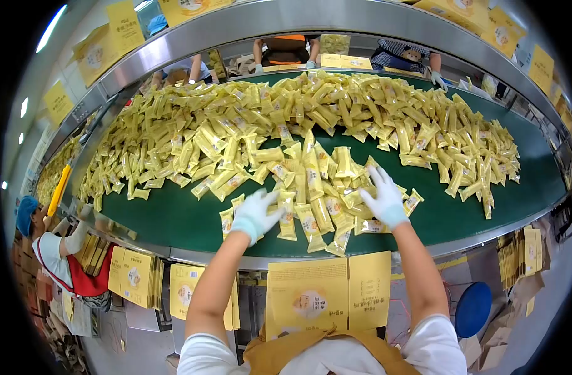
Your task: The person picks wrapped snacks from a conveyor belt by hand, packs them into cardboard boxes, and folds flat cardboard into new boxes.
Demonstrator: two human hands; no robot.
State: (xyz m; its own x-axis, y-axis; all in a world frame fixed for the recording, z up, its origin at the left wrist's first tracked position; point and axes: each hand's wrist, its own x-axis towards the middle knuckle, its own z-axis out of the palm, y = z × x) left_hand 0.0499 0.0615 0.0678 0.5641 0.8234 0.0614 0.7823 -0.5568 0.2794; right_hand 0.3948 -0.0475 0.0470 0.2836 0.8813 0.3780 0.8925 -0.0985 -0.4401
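Note:
A large heap of yellow wrapped packets (311,172) lies on the green conveyor belt (261,240). My left hand (256,215), in a white glove, rests at the left side of the near packets, its fingers spread. On their right side is my right hand (384,197), also gloved, with fingers apart and touching packets at the edge. Several packets lie between the two hands. Below the belt edge, in front of my body, stands a yellow printed carton (317,294).
Flat yellow cartons (134,276) stand in stacks at the lower left and right (522,253). A blue round stool (473,309) is at the lower right. A co-worker in a blue cap (54,250) is at the left; others stand across the belt behind a metal rail (267,19).

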